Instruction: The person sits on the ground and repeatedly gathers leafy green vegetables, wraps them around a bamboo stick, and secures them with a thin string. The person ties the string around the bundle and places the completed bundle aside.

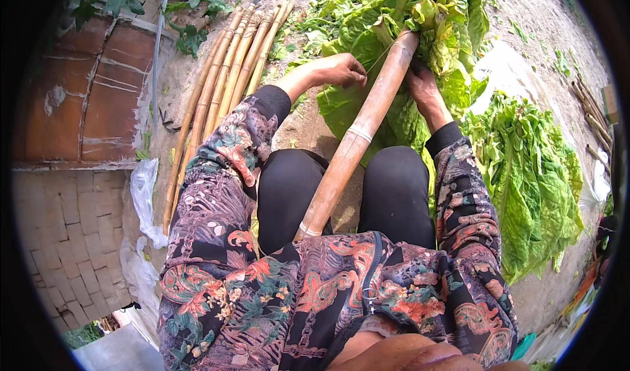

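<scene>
A thick bamboo pole [357, 131] slants from my lap, between my knees, up to a bunch of large green leaves [367, 36] hanging around its far end. To the left of the pole, my left hand [344, 70] is closed, its fingers pinched on what looks like a thin string that runs toward the pole. My right hand [426, 94] reaches in at the pole's right side, just under the leaves. Its fingers are mostly hidden behind the pole and the foliage.
Several bamboo poles [226, 69] lie side by side at the left. A large heap of green leaves [525, 174] rests on pale plastic sheeting [508, 75] at the right. A rusty brown panel [92, 95] and a woven mat [79, 233] stand at the far left.
</scene>
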The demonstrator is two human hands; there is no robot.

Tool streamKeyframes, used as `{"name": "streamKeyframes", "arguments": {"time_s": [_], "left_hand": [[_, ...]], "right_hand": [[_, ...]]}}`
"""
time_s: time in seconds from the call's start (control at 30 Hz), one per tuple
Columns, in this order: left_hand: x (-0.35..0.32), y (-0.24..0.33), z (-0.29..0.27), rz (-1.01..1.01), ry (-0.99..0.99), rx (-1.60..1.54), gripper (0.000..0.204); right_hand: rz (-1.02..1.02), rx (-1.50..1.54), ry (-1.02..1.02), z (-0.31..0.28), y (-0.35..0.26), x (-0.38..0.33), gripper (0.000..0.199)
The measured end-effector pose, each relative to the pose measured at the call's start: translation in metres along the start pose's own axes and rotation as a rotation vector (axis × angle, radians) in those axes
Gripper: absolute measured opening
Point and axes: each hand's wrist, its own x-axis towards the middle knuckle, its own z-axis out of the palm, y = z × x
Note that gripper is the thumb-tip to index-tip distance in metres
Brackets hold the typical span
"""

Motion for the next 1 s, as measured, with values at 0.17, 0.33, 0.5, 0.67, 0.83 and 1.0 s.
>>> {"name": "streamKeyframes", "arguments": {"time_s": [0.17, 0.33, 0.5, 0.67, 0.83, 1.0], "left_hand": [[0.047, -0.006, -0.046, 0.071, 0.19, 0.163, 0.028], [0.077, -0.007, -0.094, -0.027, 0.208, -0.232, 0.035], [0.041, 0.065, -0.126, 0.051, 0.23, 0.255, 0.02], [0.016, 0.096, -0.094, 0.105, 0.352, 0.498, 0.026], [0.034, 0.133, -0.025, 0.118, 0.629, 0.535, 0.018], [0.006, 0.145, 0.031, 0.246, 0.741, 0.497, 0.015]], "right_hand": [[0.058, 0.047, -0.2, 0.002, -0.021, -0.002, 0.029], [-0.012, -0.066, -0.258, 0.008, -0.038, 0.011, 0.022], [-0.075, -0.078, -0.114, 0.008, -0.025, 0.009, 0.023], [-0.154, -0.184, 0.079, 0.03, -0.009, 0.014, 0.024], [-0.267, 0.026, 0.24, 0.046, 0.024, 0.032, 0.024], [-0.044, 1.044, 0.165, 0.055, 0.066, 0.053, 0.023]]}}
